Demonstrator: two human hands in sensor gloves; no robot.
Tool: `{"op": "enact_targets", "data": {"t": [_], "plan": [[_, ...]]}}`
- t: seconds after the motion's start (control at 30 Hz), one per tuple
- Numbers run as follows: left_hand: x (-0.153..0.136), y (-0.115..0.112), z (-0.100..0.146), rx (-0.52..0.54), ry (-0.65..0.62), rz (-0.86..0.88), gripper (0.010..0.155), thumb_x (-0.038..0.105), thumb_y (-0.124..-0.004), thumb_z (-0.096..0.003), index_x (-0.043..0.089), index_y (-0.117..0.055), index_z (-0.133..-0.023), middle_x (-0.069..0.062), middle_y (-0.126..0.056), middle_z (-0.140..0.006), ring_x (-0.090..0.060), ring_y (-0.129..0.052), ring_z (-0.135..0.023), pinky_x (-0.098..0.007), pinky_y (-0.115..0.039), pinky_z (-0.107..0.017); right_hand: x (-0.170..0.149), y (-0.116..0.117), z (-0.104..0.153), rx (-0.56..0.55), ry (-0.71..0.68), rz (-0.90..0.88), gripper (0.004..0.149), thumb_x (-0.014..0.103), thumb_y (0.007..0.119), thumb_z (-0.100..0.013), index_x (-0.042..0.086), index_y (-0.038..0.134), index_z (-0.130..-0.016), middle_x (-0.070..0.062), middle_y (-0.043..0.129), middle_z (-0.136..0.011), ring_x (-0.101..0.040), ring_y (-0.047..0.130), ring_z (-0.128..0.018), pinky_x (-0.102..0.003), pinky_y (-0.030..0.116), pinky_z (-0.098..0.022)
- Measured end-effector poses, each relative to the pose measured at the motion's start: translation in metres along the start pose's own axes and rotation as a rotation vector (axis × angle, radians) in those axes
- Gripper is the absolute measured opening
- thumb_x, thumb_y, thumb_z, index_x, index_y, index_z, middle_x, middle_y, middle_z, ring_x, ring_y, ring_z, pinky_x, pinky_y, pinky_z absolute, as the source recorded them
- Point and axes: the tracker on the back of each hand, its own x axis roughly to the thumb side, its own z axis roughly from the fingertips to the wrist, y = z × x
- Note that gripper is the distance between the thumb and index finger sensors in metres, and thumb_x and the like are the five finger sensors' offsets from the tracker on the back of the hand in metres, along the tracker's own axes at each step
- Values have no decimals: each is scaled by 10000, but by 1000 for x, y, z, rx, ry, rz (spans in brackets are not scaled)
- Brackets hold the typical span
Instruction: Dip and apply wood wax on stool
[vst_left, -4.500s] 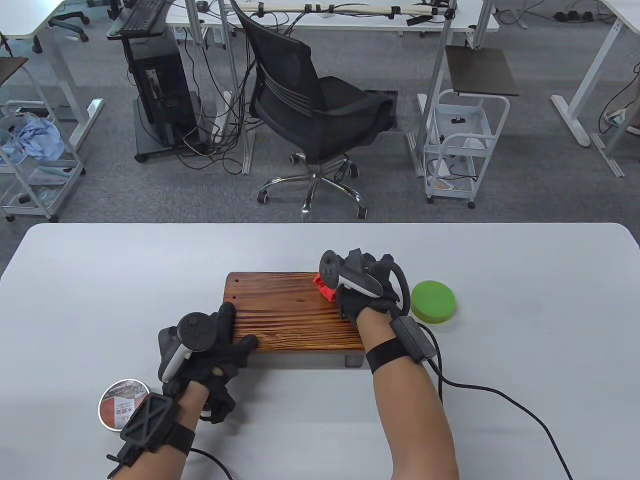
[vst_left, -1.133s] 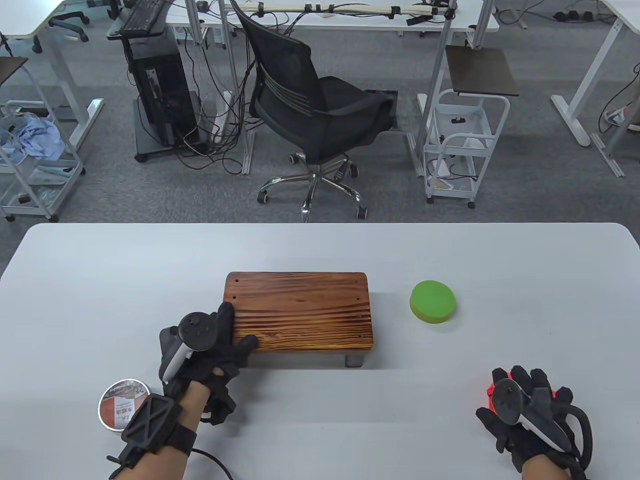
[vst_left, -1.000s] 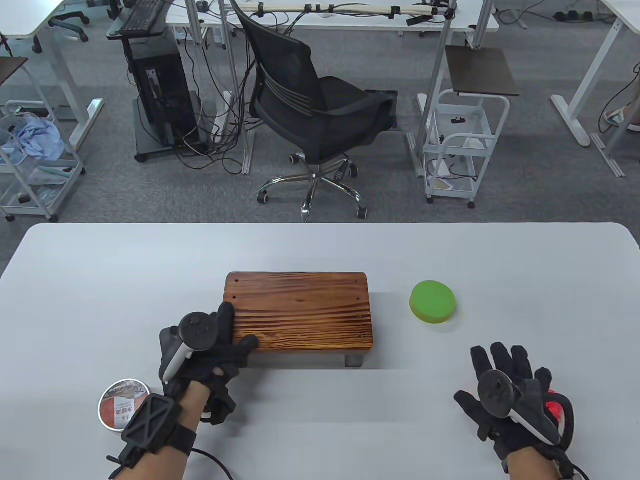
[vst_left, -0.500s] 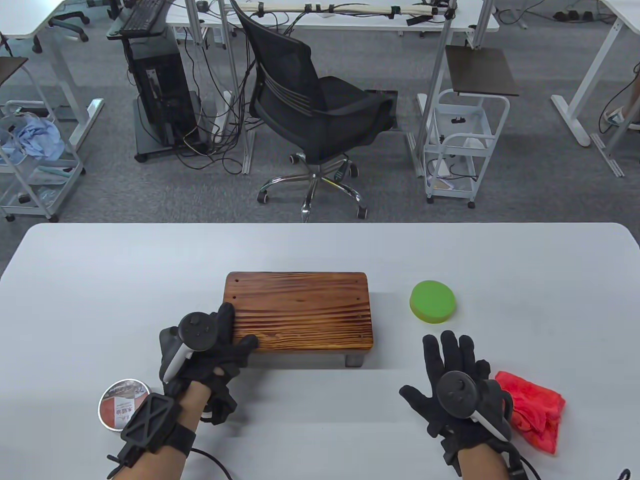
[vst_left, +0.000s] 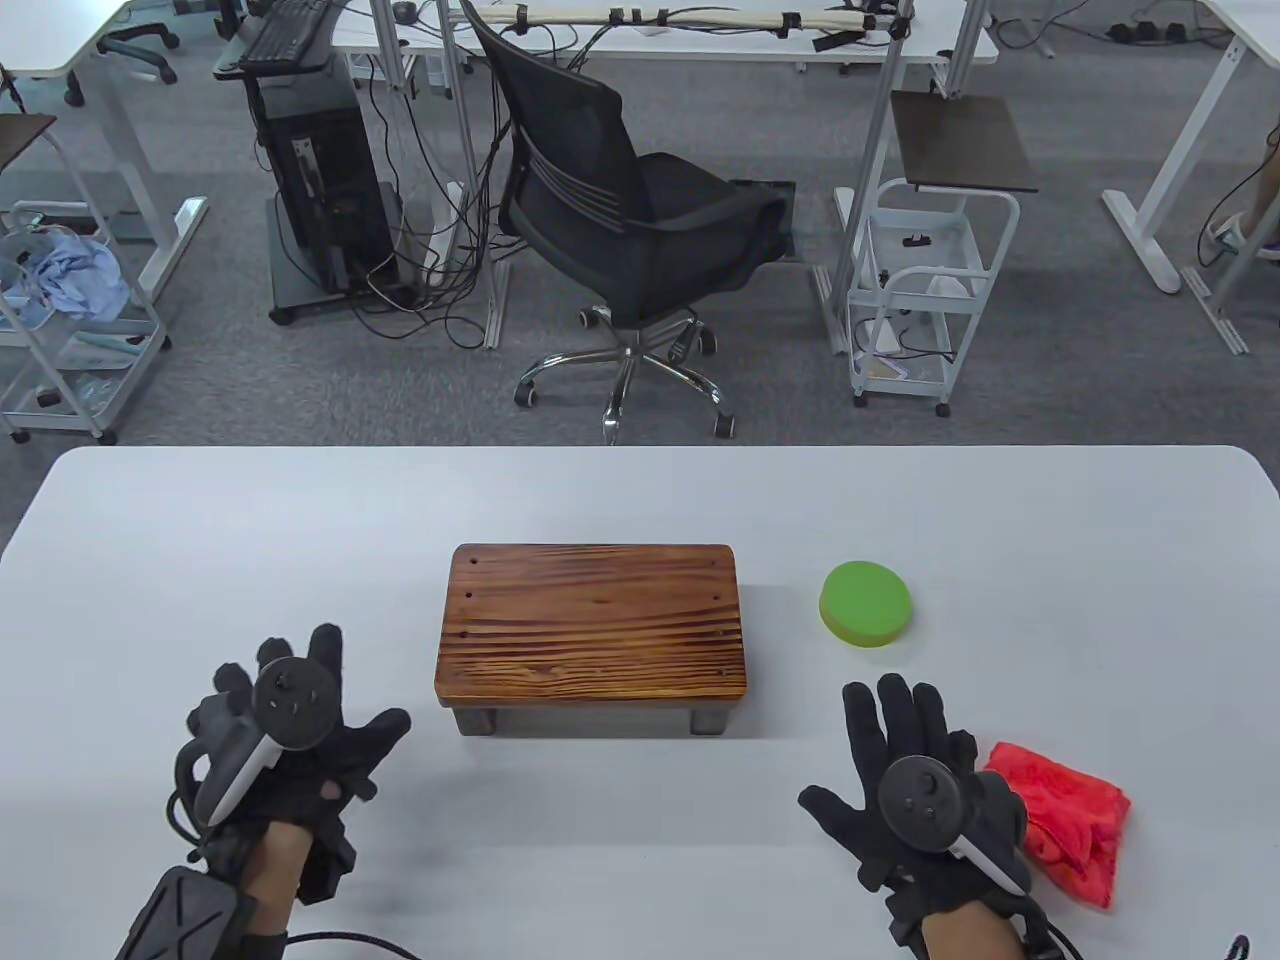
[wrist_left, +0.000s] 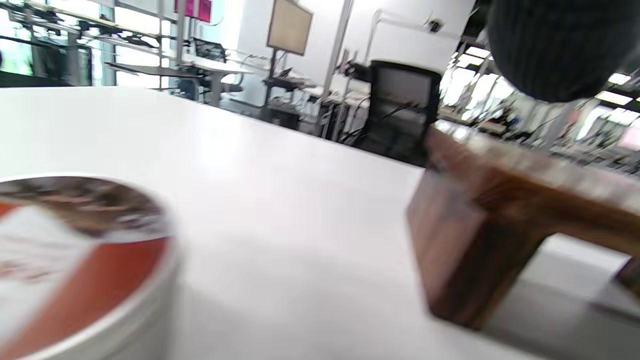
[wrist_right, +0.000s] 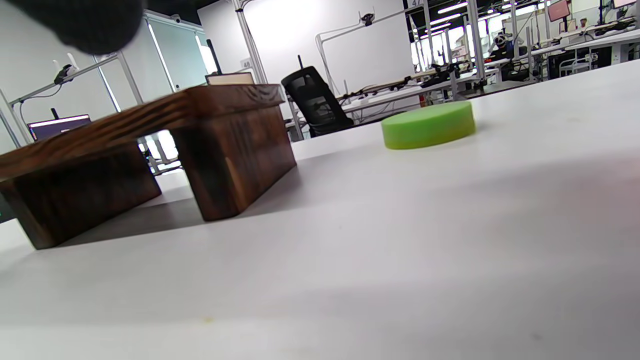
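Note:
The brown wooden stool (vst_left: 592, 620) stands mid-table, and nothing touches it. My left hand (vst_left: 300, 705) lies open on the table to the stool's left, fingers spread. The table view hides the wax tin under that hand and wrist. In the left wrist view the red-and-white wax tin (wrist_left: 75, 265) sits close at lower left, with the stool (wrist_left: 500, 225) to its right. My right hand (vst_left: 895, 735) lies open and flat on the table, right of the stool's front corner. The crumpled red cloth (vst_left: 1068, 820) rests loose beside that hand. The right wrist view shows the stool (wrist_right: 150, 155).
A round green lid (vst_left: 866, 604) lies right of the stool, also seen as the green lid (wrist_right: 428, 125) in the right wrist view. Beyond the table's far edge stand a black office chair (vst_left: 620, 210) and a white cart (vst_left: 925, 290).
My left hand has let go of the stool's front left corner and drawn back to the left, now covering the tin. My right hand dropped the red cloth a second ago and has barely moved since.

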Motion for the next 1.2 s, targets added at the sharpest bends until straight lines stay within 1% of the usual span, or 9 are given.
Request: {"op": "enact_targets", "data": {"t": [0.07,0.17,0.23,0.33,0.4,0.57,0.73,0.93,1.2], "plan": [[-19,-10,-2,-58,65,-43,1160,751,-859,-386,294,-147,-1179,-314,-94,-1216,-719,-89,-998,-894,-206,-595,0,0,0,5,-2,-5,1032,770,680,-435,288,89,-1130,-163,72,-1188,-514,149,-1083,-842,332,-653],[-42,-29,-9,-187,131,-24,1189,744,-889,-379,303,-108,-1159,-331,-41,-1189,-740,-86,-978,-896,-229,-594,0,0,1,13,-2,-10,1030,769,679,-437,286,91,-1131,-164,73,-1188,-514,155,-1085,-843,333,-653],[-54,-42,-14,-255,161,-17,1205,731,-906,-387,308,-67,-1142,-335,-17,-1169,-748,-108,-969,-892,-263,-599,1,1,0,22,0,-10,1031,769,679,-436,286,92,-1132,-165,73,-1188,-514,159,-1086,-843,333,-653],[-63,-57,-19,-334,191,-22,1183,703,-928,-401,303,-79,-1121,-324,-43,-1154,-741,-179,-972,-875,-340,-618,1,3,0,37,1,-6,1029,770,677,-438,287,91,-1132,-164,73,-1189,-515,164,-1086,-844,333,-652],[-66,-63,-22,-374,210,-33,1167,700,-927,-404,301,-85,-1107,-312,-33,-1144,-740,-192,-974,-864,-378,-631,1,4,-1,44,1,-7,1030,770,678,-438,286,92,-1133,-165,73,-1189,-514,166,-1087,-844,333,-651],[-67,-70,-25,-391,234,-55,1173,704,-926,-382,310,-82,-1095,-305,-30,-1143,-762,-244,-972,-830,-488,-647,1,4,-1,53,2,-9,1029,770,678,-439,287,93,-1134,-166,75,-1189,-515,169,-1088,-844,334,-652],[-66,-73,-27,-382,248,-94,1184,709,-915,-365,319,-65,-1090,-295,-40,-1144,-759,-294,-973,-793,-557,-640,2,4,0,66,8,-9,1028,768,678,-441,285,94,-1134,-166,76,-1189,-515,181,-1089,-844,338,-651],[-66,-75,-29,-375,258,-118,1192,727,-902,-338,331,-64,-1087,-297,-92,-1155,-741,-370,-953,-759,-606,-604,2,4,-1,78,13,-9,1024,767,678,-442,283,101,-1136,-166,83,-1191,-513,198,-1092,-843,343,-652],[-65,-73,-32,-316,226,-134,1181,751,-909,-309,327,-156,-1114,-326,-200,-1167,-780,-474,-883,-740,-682,-514,1,4,-1,94,20,-22,1021,765,676,-445,280,103,-1137,-169,94,-1192,-513,213,-1093,-842,349,-653]]}}
